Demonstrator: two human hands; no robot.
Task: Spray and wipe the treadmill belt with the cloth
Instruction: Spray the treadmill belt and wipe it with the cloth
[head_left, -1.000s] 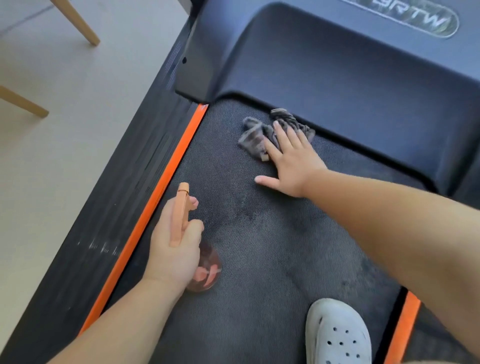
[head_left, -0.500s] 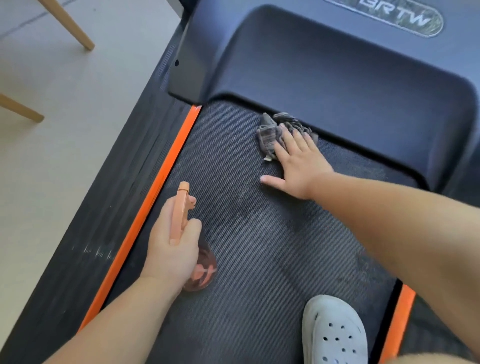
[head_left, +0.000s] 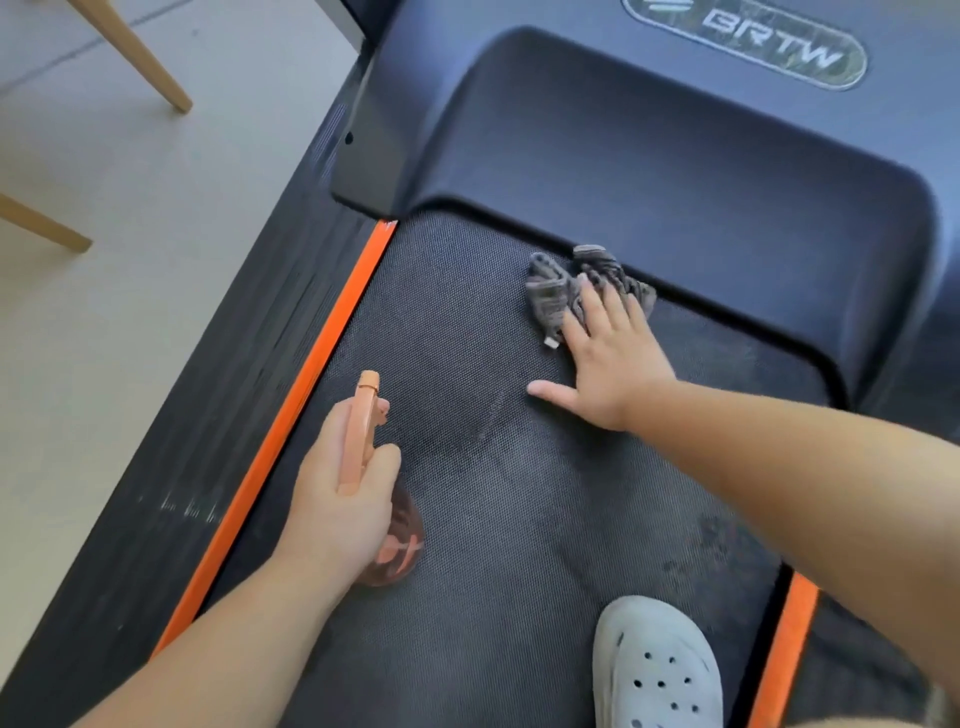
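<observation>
The dark treadmill belt (head_left: 467, 322) carries a crumpled grey cloth (head_left: 550, 293) at its far end, just beside the motor cover (head_left: 675, 171) (darker patches show on the mesh), and a white clog (head_left: 654, 670) at the near edge. It lies between two orange strips (head_left: 309, 374).

Lettering: "BRTW" in pale capitals, a striped emblem just to its left | Carrier: oval badge (head_left: 748, 44) on the dark motor cover (head_left: 675, 156), at 1 o'clock from the treadmill belt (head_left: 519, 493) | Other marks: faint white print (head_left: 189, 509) on the side rail (head_left: 156, 441) at 8 o'clock, too blurred to read
</observation>
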